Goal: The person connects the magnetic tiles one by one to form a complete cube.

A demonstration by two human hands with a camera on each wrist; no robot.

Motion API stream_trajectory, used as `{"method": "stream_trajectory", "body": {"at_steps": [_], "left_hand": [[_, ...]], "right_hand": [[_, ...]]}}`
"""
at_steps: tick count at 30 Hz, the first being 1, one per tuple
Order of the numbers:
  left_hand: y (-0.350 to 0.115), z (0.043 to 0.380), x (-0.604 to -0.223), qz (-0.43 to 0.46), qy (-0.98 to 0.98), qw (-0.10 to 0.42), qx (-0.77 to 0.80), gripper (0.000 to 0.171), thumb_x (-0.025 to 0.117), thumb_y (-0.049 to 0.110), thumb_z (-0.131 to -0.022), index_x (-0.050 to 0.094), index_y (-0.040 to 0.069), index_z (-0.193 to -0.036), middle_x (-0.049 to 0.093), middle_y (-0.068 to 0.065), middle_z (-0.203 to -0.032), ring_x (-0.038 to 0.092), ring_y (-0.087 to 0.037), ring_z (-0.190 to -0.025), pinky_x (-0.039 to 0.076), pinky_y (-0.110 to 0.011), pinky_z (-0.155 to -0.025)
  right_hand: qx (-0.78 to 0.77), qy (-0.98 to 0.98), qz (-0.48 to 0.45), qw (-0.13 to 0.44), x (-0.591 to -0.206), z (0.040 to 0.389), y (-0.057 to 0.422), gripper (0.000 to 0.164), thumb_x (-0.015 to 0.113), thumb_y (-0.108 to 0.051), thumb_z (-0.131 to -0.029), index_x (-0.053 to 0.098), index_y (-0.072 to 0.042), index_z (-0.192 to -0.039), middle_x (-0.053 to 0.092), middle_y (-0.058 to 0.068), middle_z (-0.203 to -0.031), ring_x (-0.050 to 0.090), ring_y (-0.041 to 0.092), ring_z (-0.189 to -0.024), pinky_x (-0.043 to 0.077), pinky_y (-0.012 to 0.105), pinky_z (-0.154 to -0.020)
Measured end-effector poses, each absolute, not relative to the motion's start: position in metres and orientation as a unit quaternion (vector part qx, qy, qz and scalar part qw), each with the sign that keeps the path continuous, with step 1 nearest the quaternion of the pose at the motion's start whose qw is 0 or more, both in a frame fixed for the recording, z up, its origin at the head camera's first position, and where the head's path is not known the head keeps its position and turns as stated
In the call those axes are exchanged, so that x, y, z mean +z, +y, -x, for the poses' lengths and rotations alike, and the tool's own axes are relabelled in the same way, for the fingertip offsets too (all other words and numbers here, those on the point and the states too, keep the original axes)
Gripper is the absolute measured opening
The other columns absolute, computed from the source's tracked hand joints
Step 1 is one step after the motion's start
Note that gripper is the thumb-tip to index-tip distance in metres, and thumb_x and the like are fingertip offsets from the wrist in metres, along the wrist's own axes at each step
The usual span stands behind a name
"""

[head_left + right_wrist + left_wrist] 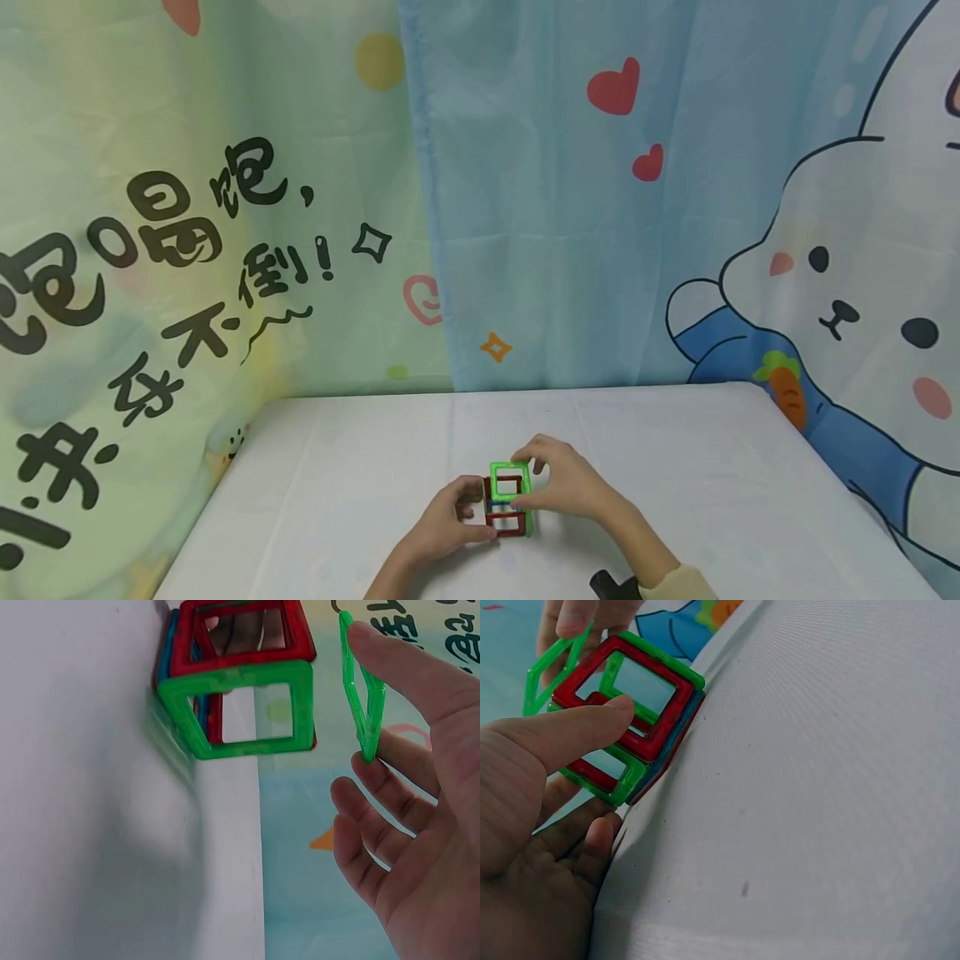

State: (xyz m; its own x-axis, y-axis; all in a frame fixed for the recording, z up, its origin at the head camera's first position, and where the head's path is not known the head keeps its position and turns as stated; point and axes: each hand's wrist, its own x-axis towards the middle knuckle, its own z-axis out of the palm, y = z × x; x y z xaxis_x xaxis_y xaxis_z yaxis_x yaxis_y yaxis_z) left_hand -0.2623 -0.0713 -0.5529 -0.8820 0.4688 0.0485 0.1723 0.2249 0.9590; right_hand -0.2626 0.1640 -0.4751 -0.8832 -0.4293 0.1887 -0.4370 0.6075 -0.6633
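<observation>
A small box of see-through magnetic frame tiles [673, 724] in red, green and blue rests on the white table. My left hand [444, 518] grips it from the left; in the left wrist view the thumb [592, 727] lies across the red face. Its other fingers are partly hidden behind the box. My right hand [566, 479] pinches a single bright green square magnetic tile [375, 712] between thumb and fingertips by its edges. This tile is held over the box, and a gap shows between them in the right wrist view. The right hand's remaining fingers are loosely bent.
The white-covered table [360, 467] spreads out around both hands. A printed curtain [525, 250] with hearts, lettering and a cartoon animal hangs behind it. Near my right forearm a black object [615, 587] shows at the lower edge.
</observation>
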Motion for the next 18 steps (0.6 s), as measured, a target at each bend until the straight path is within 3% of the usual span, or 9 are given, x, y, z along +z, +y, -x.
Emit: {"method": "stream_trajectory", "body": {"at_steps": [5,10,18], "left_hand": [[-0.0705,0.2593,-0.5512,-0.202,0.787,0.116,0.571,0.061,0.084,0.009,-0.075,0.055,0.007,-0.128,0.060,-0.002,-0.116,0.056,-0.018,-0.105,0.045,-0.029,-0.087],[-0.0701,0.2579,-0.5491,-0.199,0.816,0.100,0.534,0.065,0.086,0.018,-0.074,0.055,0.011,-0.131,0.054,0.001,-0.098,0.051,-0.013,-0.086,0.045,-0.025,-0.073],[-0.0706,0.2589,-0.5446,-0.201,0.811,0.118,0.537,0.067,0.085,0.016,-0.075,0.054,0.012,-0.134,0.056,0.003,-0.078,0.046,-0.007,-0.062,0.039,-0.021,-0.054]], "right_hand": [[0.377,-0.889,-0.259,-0.001,-0.4776,0.2601,0.1590,0.048,0.089,-0.036,-0.069,0.070,-0.014,-0.107,0.059,-0.006,-0.097,0.054,0.017,-0.086,0.045,0.030,-0.069],[0.390,-0.881,-0.267,-0.003,-0.4812,0.2591,0.1568,0.047,0.088,-0.037,-0.069,0.070,-0.014,-0.106,0.060,-0.005,-0.097,0.055,0.017,-0.086,0.046,0.030,-0.069],[0.391,-0.876,-0.281,-0.003,-0.4840,0.2612,0.1583,0.048,0.087,-0.039,-0.070,0.069,-0.015,-0.107,0.060,-0.005,-0.097,0.054,0.013,-0.086,0.047,0.029,-0.070]]}}
